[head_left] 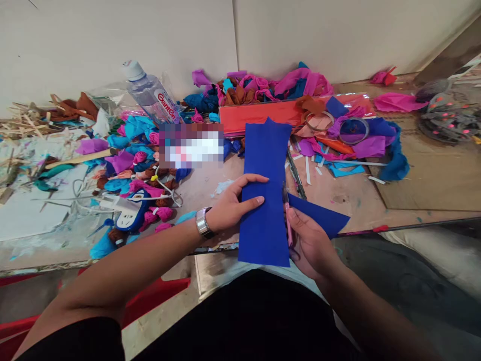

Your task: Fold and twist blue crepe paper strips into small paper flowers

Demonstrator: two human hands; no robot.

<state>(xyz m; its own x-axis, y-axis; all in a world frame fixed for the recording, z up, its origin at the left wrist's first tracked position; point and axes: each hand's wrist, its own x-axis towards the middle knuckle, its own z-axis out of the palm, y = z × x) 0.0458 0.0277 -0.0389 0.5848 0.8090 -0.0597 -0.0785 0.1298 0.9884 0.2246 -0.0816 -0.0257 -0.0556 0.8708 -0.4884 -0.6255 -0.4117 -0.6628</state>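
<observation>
Head view: in front of the red box (238,116), blue paper (263,235) is held by the left hand (233,203), scissors (289,228) grasped by the right hand (311,243); for straight edges, paper is best tensioned.

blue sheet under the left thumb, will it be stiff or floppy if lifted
The blue sheet is probably light, since it looks thin. It seems fairly stiff: its lower end looks flat past the edge of the table. Its slightly wavy upper part suggests it may still flex.
</observation>
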